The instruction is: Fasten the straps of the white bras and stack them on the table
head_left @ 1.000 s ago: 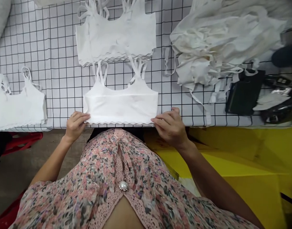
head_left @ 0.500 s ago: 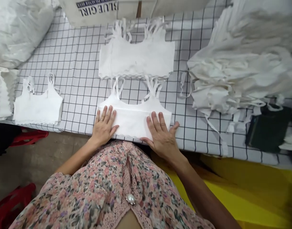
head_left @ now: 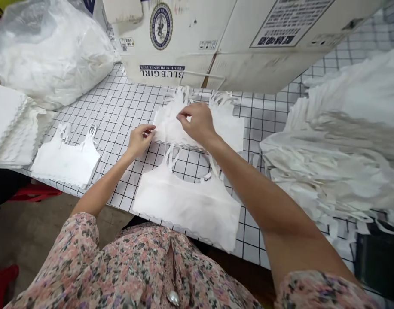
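A stack of white strappy bra tops (head_left: 230, 128) with scalloped hems lies on the table near a carton. At its left edge my left hand (head_left: 139, 139) has its fingers curled, pinching the edge of the top there. My right hand (head_left: 199, 122) is over the middle of this stack, thumb and forefinger pressed together; what they hold, if anything, is too small to make out. Closer to me another white bra top (head_left: 187, 201) lies flat, its straps reaching toward the stack. My right forearm passes over its right side.
A Blue Girl carton (head_left: 197, 60) stands behind the stack. On the left are a filled plastic bag (head_left: 55, 56), folded white pieces (head_left: 10, 124) and a separate white top (head_left: 68, 159). A large pile of white garments (head_left: 338, 150) covers the right, beside a dark object (head_left: 379, 257).
Both hands have lifted off the near top, where they lay flat, and reached forward to the far stack, fingers now curled. The view has tilted up, showing more of the carton.
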Demonstrator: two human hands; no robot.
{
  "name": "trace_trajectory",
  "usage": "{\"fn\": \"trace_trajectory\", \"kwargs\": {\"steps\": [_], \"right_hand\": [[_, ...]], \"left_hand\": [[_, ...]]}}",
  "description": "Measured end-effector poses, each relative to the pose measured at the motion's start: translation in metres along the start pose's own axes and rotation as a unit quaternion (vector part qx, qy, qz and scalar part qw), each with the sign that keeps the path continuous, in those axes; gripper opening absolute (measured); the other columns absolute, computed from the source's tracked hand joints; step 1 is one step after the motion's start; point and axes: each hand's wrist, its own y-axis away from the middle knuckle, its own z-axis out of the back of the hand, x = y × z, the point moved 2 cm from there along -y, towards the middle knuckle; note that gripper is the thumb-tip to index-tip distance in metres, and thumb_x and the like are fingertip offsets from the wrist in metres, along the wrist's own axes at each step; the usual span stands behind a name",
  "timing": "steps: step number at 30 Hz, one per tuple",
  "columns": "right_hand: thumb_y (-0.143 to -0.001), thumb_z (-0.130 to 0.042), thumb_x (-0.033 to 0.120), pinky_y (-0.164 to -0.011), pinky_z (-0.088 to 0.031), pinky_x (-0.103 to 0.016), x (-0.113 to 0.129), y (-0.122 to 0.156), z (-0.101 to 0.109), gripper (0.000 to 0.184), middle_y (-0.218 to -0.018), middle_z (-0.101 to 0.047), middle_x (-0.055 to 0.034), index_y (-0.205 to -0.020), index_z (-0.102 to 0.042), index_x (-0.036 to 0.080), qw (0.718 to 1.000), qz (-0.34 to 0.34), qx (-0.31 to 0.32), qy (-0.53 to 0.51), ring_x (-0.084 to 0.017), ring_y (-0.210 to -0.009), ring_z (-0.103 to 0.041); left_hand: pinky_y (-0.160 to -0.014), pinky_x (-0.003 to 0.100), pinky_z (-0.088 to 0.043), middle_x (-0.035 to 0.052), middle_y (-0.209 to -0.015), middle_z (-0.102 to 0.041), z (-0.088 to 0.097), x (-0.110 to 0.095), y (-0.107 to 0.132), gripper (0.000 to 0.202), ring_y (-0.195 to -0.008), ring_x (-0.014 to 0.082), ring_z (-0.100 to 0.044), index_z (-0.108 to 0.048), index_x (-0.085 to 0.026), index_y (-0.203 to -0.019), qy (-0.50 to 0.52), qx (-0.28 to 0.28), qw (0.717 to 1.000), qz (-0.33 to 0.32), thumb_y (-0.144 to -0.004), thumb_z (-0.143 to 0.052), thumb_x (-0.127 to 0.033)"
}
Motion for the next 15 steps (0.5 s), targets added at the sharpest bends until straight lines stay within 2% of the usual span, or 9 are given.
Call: {"fn": "trace_trajectory", "kwargs": {"steps": [3,5,6,9,11,13,15], "right_hand": [[-0.104,-0.059,0.057,-0.117,-0.034,-0.084,0.004,-0.049,-0.033,0.045,-0.097,-0.072,-0.0205,-0.079,-0.067,0.02,0.997,-0.061,0.031,0.027,-0.049,-0.133,-0.052],[-0.099,-0.068,0.067,-0.116,-0.024,-0.093,0.003,-0.066,-0.05,0.051,-0.101,-0.072,-0.0233,-0.079,-0.065,0.019,0.992,-0.111,0.041,0.049,-0.054,-0.14,-0.047],[-0.097,-0.071,0.066,-0.115,-0.022,-0.095,0.002,-0.07,-0.056,0.051,-0.104,-0.072,-0.0244,-0.081,-0.065,0.018,0.988,-0.132,0.048,0.057,-0.056,-0.143,-0.045],[-0.102,-0.069,0.05,-0.118,-0.024,-0.091,-0.002,-0.07,-0.061,0.035,-0.112,-0.073,-0.0235,-0.087,-0.068,0.018,0.984,-0.15,0.071,0.056,-0.053,-0.148,-0.042],[-0.105,-0.062,0.039,-0.123,-0.032,-0.081,-0.003,-0.066,-0.054,0.025,-0.115,-0.074,-0.0206,-0.094,-0.069,0.018,0.99,-0.119,0.07,0.027,-0.047,-0.143,-0.051],[-0.107,-0.057,0.038,-0.123,-0.038,-0.072,-0.001,-0.061,-0.044,0.024,-0.117,-0.075,-0.018,-0.102,-0.069,0.018,0.995,-0.082,0.059,0.005,-0.041,-0.129,-0.061],[-0.11,-0.052,0.046,-0.123,-0.036,-0.071,0.003,-0.059,-0.039,0.036,-0.116,-0.075,-0.0188,-0.099,-0.068,0.016,0.994,-0.075,0.063,0.037,-0.04,-0.129,-0.062]], "left_hand": [[-0.087,0.033,-0.067,0.0092,-0.118,-0.085,-0.008,0.0,-0.011,0.023,-0.094,0.0178,-0.079,-0.082,-0.02,-0.109,0.005,0.003,1.0,0.005,-0.092,-0.068,-0.016],[-0.088,0.033,-0.066,0.0092,-0.117,-0.085,-0.012,0.0,-0.013,0.022,-0.095,0.0178,-0.079,-0.082,-0.019,-0.108,0.008,0.009,1.0,0.011,-0.092,-0.068,-0.016],[-0.089,0.032,-0.066,0.0093,-0.117,-0.085,-0.014,0.001,-0.013,0.022,-0.096,0.0178,-0.079,-0.082,-0.019,-0.108,0.011,0.012,1.0,0.015,-0.092,-0.068,-0.016],[-0.09,0.032,-0.065,0.0099,-0.12,-0.084,-0.014,0.005,-0.014,0.021,-0.097,0.018,-0.078,-0.082,-0.018,-0.108,0.029,0.025,0.999,0.027,-0.093,-0.068,-0.017],[-0.092,0.032,-0.065,0.0101,-0.125,-0.083,-0.011,0.009,-0.018,0.024,-0.101,0.0184,-0.078,-0.081,-0.018,-0.113,0.048,0.021,0.998,0.027,-0.093,-0.067,-0.018],[-0.094,0.033,-0.065,0.0099,-0.133,-0.081,-0.007,0.012,-0.025,0.029,-0.107,0.0188,-0.077,-0.079,-0.018,-0.12,0.063,0.003,0.998,0.019,-0.094,-0.067,-0.017],[-0.098,0.035,-0.064,0.0089,-0.139,-0.078,-0.005,0.014,-0.033,0.032,-0.113,0.0195,-0.076,-0.077,-0.02,-0.126,0.073,-0.011,0.997,0.005,-0.096,-0.066,-0.016]]}}
